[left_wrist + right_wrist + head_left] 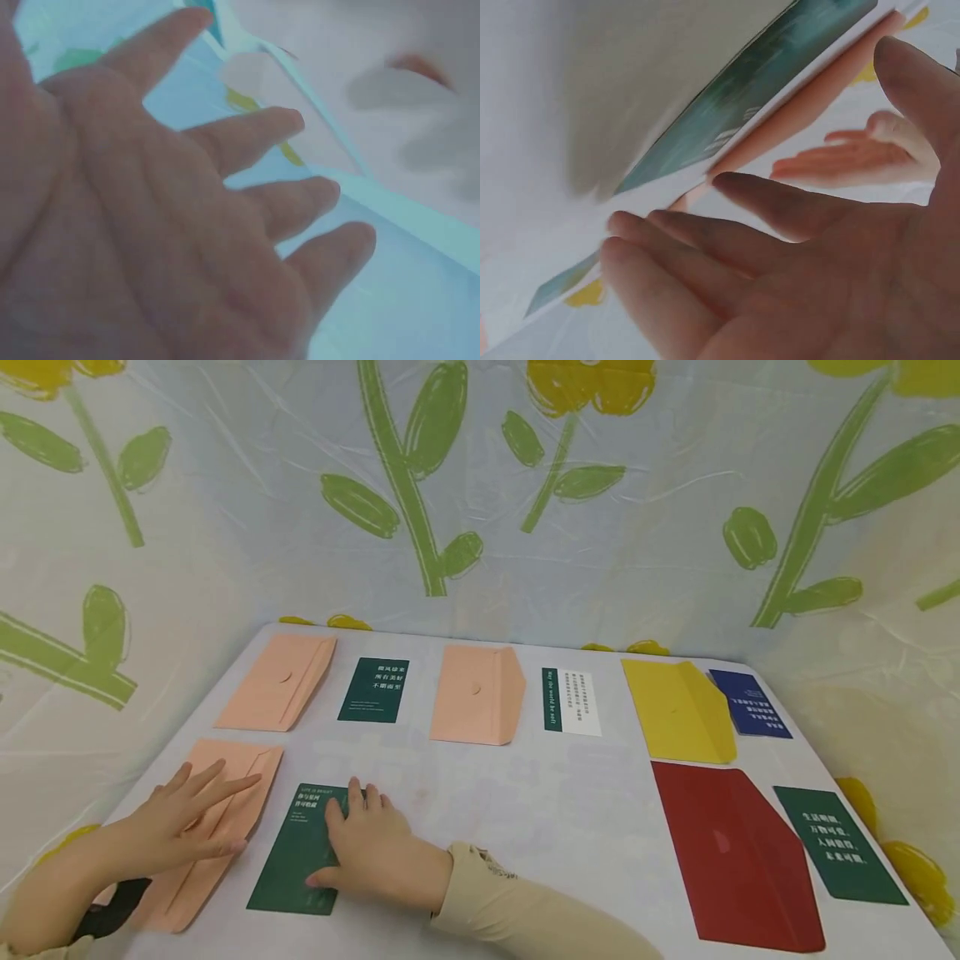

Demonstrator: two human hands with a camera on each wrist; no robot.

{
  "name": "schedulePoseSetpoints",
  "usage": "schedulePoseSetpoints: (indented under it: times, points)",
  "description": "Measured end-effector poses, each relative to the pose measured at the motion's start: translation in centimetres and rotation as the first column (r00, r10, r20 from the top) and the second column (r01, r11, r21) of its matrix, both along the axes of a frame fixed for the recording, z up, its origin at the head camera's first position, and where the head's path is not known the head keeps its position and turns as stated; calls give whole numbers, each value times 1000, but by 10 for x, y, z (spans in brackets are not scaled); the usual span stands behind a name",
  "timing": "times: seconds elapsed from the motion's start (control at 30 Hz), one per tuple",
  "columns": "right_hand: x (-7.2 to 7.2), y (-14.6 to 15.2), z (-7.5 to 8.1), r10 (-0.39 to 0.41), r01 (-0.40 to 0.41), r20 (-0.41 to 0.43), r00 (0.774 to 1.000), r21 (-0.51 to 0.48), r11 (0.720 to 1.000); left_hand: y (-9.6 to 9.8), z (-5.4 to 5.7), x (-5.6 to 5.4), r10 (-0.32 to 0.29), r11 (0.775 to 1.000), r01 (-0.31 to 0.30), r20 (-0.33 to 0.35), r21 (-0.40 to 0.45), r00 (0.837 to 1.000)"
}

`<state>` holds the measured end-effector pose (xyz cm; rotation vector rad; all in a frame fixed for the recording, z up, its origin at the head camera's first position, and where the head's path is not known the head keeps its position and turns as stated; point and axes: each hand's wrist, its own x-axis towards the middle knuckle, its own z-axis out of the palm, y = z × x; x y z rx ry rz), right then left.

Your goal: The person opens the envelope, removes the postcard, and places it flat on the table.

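In the head view, my left hand (176,827) is spread over a peach envelope (243,760) at the near left, its fingers extended across the flap. My right hand (375,847) lies over the right edge of a dark green card (288,868) with white lettering, just right of that envelope. The right thumb and fingers are apart, and the hand hides part of the card. The left wrist view shows the left palm (172,217) with fingers spread and straight. From the right wrist, the green card (750,82) shows beyond the loosely extended fingers (667,292).
Along the back lie two more peach envelopes (273,681), a green card (375,689), a green-and-white card (573,702), a yellow envelope (678,714) and a blue card (750,703). At right are a red envelope (738,860) and another green card (840,843).
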<state>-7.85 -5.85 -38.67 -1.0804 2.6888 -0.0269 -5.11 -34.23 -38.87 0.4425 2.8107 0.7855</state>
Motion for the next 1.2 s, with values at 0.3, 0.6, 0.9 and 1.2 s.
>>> schedulePoseSetpoints:
  times: [0.3, 0.6, 0.9, 1.2]
  points:
    - [-25, 39, 6, 71, -76, -67, 995, -81, 994, 48, 34, -42, -70, 979, 39, -154, -198, 986]
    - [-47, 87, 21, 1, -15, -64, 998, -209, 978, 99, 59, -83, -79, 970, 8, -283, -245, 956]
    - [-69, 145, 49, -128, 77, -86, 988, -440, 894, 147, 80, -119, -47, 966, -45, -340, -256, 939]
    - [-89, 210, 70, -313, 181, -123, 942, -599, 780, 182, 84, -135, -37, 958, -85, -411, -274, 911]
